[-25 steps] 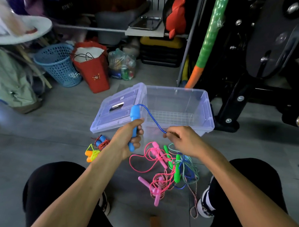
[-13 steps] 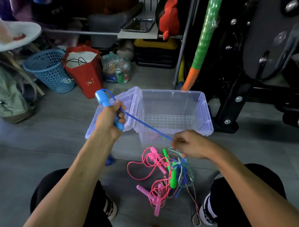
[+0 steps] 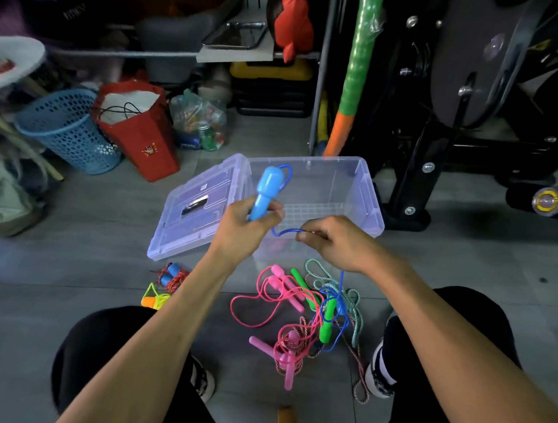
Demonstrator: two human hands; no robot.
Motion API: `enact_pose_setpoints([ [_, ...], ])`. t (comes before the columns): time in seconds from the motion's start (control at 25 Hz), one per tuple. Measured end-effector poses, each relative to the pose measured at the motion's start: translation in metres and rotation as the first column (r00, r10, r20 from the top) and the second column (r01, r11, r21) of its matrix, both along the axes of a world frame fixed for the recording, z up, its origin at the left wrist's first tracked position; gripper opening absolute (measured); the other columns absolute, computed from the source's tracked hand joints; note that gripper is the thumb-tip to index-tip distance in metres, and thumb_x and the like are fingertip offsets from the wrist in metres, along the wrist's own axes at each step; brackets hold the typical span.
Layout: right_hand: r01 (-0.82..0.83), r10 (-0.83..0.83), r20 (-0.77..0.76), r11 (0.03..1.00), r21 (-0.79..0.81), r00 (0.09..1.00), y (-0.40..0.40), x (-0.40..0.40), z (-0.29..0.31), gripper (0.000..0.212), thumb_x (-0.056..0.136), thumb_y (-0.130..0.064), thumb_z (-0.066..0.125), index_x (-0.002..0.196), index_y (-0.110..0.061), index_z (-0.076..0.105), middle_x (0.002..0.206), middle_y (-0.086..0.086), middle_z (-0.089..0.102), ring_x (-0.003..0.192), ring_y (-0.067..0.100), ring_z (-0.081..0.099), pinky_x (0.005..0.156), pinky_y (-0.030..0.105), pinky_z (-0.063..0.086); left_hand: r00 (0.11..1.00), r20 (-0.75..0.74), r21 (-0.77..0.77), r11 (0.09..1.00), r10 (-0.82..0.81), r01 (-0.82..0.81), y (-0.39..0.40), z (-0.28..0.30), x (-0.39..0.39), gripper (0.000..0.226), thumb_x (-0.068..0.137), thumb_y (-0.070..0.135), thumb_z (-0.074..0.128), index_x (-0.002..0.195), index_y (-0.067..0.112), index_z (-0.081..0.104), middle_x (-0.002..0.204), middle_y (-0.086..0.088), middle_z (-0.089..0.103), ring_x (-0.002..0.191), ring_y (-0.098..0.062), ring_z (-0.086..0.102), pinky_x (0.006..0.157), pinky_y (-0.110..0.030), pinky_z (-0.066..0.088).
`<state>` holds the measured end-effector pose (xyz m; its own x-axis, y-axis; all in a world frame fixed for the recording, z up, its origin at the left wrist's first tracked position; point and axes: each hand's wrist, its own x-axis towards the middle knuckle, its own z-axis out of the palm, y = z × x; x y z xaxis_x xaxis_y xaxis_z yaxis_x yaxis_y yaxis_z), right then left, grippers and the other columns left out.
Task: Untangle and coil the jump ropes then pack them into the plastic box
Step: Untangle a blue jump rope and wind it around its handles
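Observation:
My left hand grips the light-blue handle of a blue jump rope, held upright in front of the clear plastic box. My right hand pinches the blue cord, which sags in a short loop between the hands and drops into the tangle of pink, green, teal and blue ropes on the floor between my knees. The box lid leans against the box's left side. Two small coiled ropes, a red one and a yellow one, lie left of my forearm.
A blue mesh basket, a red paper bag and a bag of bottles stand at the back left. Black exercise equipment and a green-orange pole crowd the right behind the box.
My left hand swung the blue handle out to the left, stretching the cord, then came back toward the right hand. The cord now hangs slack in a short loop between them.

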<state>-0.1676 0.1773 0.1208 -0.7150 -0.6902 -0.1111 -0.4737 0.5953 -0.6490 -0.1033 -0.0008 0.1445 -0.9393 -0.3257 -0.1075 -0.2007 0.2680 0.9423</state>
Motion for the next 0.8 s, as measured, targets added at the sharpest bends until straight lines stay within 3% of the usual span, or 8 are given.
enact_pose_setpoints([
  [0.2, 0.048, -0.047, 0.052, 0.998, -0.03, 0.998, 0.001, 0.0, 0.008, 0.028, 0.095, -0.032, 0.057, 0.08, -0.011, 0.067, 0.059, 0.004, 0.052, 0.054, 0.013, 0.042, 0.055, 0.033, 0.036, 0.942, 0.236, 0.032, 0.971, -0.237, 0.237, 0.002, -0.01, 0.006, 0.031, 0.093, 0.026, 0.063, 0.066, 0.012, 0.055, 0.046, 0.006, 0.042, 0.039, -0.013, 0.029, 0.039, -0.019, 0.024],
  [0.28, 0.1, -0.095, 0.099, 0.994, -0.049, 0.991, 0.008, 0.0, 0.009, 0.026, 0.094, -0.032, 0.059, 0.077, -0.014, 0.067, 0.06, 0.005, 0.057, 0.051, 0.01, 0.043, 0.053, 0.03, 0.035, 0.99, 0.134, 0.281, 0.96, -0.036, -0.003, -0.003, -0.012, 0.002, 0.026, 0.093, 0.018, 0.06, 0.068, 0.016, 0.053, 0.05, 0.004, 0.038, 0.04, -0.013, 0.027, 0.039, -0.019, 0.021],
  [0.36, 0.135, -0.136, 0.108, 0.991, 0.022, 0.985, 0.02, -0.002, 0.01, 0.025, 0.094, -0.03, 0.058, 0.073, -0.018, 0.064, 0.063, -0.001, 0.062, 0.051, 0.01, 0.05, 0.054, 0.028, 0.041, 0.952, 0.138, 0.528, 0.793, 0.272, -0.303, -0.021, -0.012, -0.007, 0.02, 0.093, 0.012, 0.056, 0.073, 0.018, 0.054, 0.051, 0.006, 0.04, 0.039, -0.01, 0.028, 0.037, -0.018, 0.023],
  [0.44, 0.16, -0.164, 0.087, 0.986, 0.049, 0.983, 0.032, -0.003, 0.012, 0.024, 0.096, -0.026, 0.054, 0.074, -0.019, 0.064, 0.07, 0.001, 0.066, 0.053, 0.01, 0.052, 0.056, 0.028, 0.042, 0.922, 0.22, 0.395, 0.835, 0.319, -0.383, -0.039, -0.019, -0.012, 0.015, 0.09, 0.014, 0.057, 0.075, 0.016, 0.058, 0.051, 0.005, 0.046, 0.037, -0.011, 0.03, 0.037, -0.018, 0.025],
  [0.48, 0.179, -0.18, 0.07, 0.984, 0.011, 0.981, 0.036, -0.004, 0.014, 0.025, 0.097, -0.024, 0.053, 0.076, -0.017, 0.065, 0.071, 0.003, 0.066, 0.053, 0.011, 0.049, 0.056, 0.028, 0.04, 0.926, 0.289, 0.158, 0.942, 0.243, -0.296, -0.042, -0.025, -0.01, 0.013, 0.089, 0.016, 0.059, 0.077, 0.013, 0.062, 0.049, 0.005, 0.049, 0.035, -0.012, 0.032, 0.037, -0.018, 0.026],
  [0.56, 0.199, -0.194, 0.058, 0.975, -0.1, 0.979, 0.039, -0.003, 0.018, 0.025, 0.098, -0.023, 0.052, 0.081, -0.013, 0.068, 0.066, 0.005, 0.059, 0.053, 0.008, 0.042, 0.056, 0.029, 0.037, 0.921, 0.383, -0.186, 0.983, 0.073, 0.0, -0.031, -0.033, -0.003, 0.018, 0.088, 0.022, 0.063, 0.086, 0.004, 0.067, 0.05, 0.001, 0.048, 0.032, -0.013, 0.036, 0.037, -0.018, 0.031],
  [0.64, 0.156, -0.152, 0.045, 0.982, -0.103, 0.987, 0.035, -0.001, 0.018, 0.025, 0.097, -0.023, 0.054, 0.084, -0.01, 0.07, 0.066, 0.008, 0.058, 0.054, 0.006, 0.04, 0.056, 0.029, 0.037, 0.95, 0.311, -0.167, 0.984, -0.008, 0.063, -0.011, -0.034, -0.001, 0.021, 0.089, 0.027, 0.065, 0.094, 0.007, 0.07, 0.058, -0.003, 0.045, 0.036, -0.013, 0.038, 0.039, -0.019, 0.035],
  [0.8, 0.082, -0.077, 0.065, 0.993, -0.086, 0.995, 0.02, 0.004, 0.009, 0.03, 0.095, -0.031, 0.055, 0.085, -0.006, 0.068, 0.069, 0.017, 0.06, 0.057, 0.013, 0.043, 0.056, 0.038, 0.039, 0.962, 0.197, 0.171, 0.973, -0.189, 0.156, 0.011, -0.02, 0.003, 0.026, 0.09, 0.036, 0.065, 0.097, 0.011, 0.071, 0.073, -0.023, 0.051, 0.043, -0.016, 0.038, 0.05, -0.025, 0.034],
])
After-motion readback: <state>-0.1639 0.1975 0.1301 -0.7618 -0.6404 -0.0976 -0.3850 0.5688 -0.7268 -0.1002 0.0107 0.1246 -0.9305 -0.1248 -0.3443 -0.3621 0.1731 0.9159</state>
